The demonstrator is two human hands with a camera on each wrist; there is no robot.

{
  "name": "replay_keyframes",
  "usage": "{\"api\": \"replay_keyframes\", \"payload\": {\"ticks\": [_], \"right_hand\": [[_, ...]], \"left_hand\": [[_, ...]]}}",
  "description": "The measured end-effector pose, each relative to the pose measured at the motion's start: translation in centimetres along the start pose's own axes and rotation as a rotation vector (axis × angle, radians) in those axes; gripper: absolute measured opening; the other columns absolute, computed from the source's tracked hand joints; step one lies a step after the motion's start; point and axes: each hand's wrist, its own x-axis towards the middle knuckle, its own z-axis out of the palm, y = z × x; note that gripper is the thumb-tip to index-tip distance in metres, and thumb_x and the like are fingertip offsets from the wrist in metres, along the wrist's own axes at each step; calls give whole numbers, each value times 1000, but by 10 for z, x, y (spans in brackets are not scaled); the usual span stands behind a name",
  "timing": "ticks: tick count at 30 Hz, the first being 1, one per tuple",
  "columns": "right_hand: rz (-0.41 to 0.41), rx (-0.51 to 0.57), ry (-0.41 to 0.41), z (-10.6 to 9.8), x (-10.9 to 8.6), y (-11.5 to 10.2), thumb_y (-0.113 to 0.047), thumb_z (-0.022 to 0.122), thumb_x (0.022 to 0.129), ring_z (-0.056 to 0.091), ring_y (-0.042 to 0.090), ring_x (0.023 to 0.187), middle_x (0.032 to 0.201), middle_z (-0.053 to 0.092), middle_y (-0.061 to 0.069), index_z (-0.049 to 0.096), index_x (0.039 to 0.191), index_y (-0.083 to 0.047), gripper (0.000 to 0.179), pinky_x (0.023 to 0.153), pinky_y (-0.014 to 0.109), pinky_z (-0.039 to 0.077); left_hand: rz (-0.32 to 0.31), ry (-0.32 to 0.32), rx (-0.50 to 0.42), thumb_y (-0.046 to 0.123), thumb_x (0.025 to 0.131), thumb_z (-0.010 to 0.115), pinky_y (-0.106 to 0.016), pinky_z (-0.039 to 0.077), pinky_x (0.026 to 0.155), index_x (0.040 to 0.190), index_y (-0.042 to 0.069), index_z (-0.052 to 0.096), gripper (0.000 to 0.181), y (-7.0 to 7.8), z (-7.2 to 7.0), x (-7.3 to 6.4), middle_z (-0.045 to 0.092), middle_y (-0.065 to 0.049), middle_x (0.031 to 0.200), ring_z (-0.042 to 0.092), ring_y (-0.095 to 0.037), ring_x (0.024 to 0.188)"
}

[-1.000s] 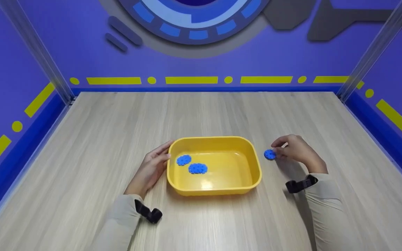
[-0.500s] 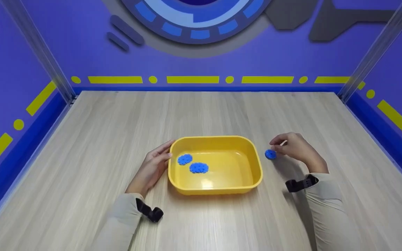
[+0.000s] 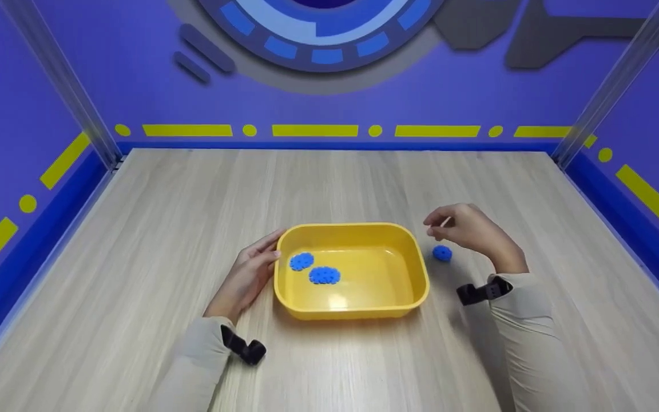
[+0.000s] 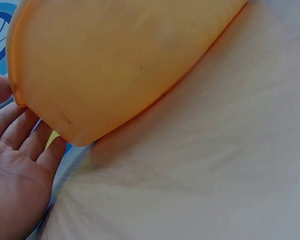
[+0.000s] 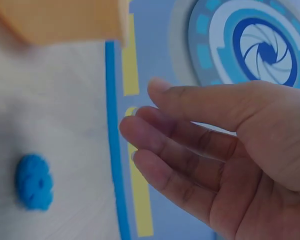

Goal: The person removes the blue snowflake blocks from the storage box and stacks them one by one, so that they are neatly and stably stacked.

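Note:
A yellow plastic tub (image 3: pixel 352 313) stands on the table, its side filling the top of the left wrist view. My left hand (image 3: pixel 248 278) holds its left side, thumb at the rim and fingers along the outer wall. Inside lie a small blue notched disc (image 3: pixel 301 261) and a wider blue notched piece (image 3: pixel 324 275), perhaps discs joined or overlapping. Right of the tub, another blue notched disc (image 3: pixel 442 253) rests on the table. My right hand (image 3: pixel 469 230) hovers just above and beyond it, fingers loosely bent with nothing between them; the right wrist view shows a gap to the disc.
Wood-grain table (image 3: pixel 152 240) extends around the tub on all sides. A blue-purple printed wall (image 3: pixel 306 109) closes off the back, with matching panels at left and right. Clear corner posts (image 3: pixel 610 86) rise at the back corners.
My right hand has let go of the blue notched disc and lifted up and slightly left. The disc stays on the table. My left hand keeps its place on the tub.

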Motion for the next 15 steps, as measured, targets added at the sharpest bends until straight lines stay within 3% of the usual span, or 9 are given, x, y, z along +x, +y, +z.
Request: {"api": "replay_keyframes", "payload": {"ticks": [8,15], "right_hand": [[-102,-49,-31,2,11,-36,-10,66,89,66,22,84,96,72,9,72,105,-6,17,78,39,58],[-157,-123,-142,11,24,-69,-12,67,89,67,23,91,104,72,9,71,112,-6,24,81,37,59]], "left_hand": [[2,-2,1,-3,92,48,-34,37,112,146,0,36,55,0,-1,-1,35,-15,153,36,-24,140],[5,5,-1,-4,92,48,-30,39,110,146,-1,37,55,0,0,0,36,-14,153,37,-23,139]]}}
